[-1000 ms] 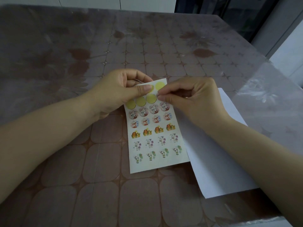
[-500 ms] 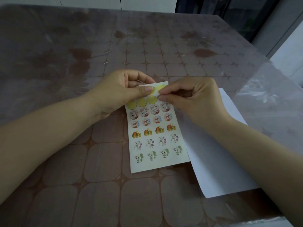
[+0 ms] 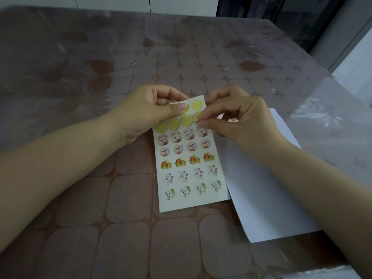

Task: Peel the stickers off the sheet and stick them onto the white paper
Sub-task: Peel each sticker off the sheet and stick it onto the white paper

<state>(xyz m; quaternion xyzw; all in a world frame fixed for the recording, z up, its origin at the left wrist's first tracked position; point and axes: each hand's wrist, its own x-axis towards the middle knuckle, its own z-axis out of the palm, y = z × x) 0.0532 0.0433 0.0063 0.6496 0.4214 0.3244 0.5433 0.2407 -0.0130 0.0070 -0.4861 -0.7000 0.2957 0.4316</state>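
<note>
Your left hand (image 3: 145,115) and right hand (image 3: 241,121) are bare. Both forearms are bare too, from behind the fingers (image 3: 175,108) back to the frame edge. Thumbnails are short, rounded and plain. There's a small dark mark under the right fingers, palm side. Could be a ring or a shadow, can't tell.

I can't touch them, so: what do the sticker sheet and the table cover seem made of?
Sticker sheet: probably thin coated paper; it bends where held, with smooth bare yellow circles. Table cover: likely clear glossy plastic; it reflects light and wrinkles at the edge.
</note>
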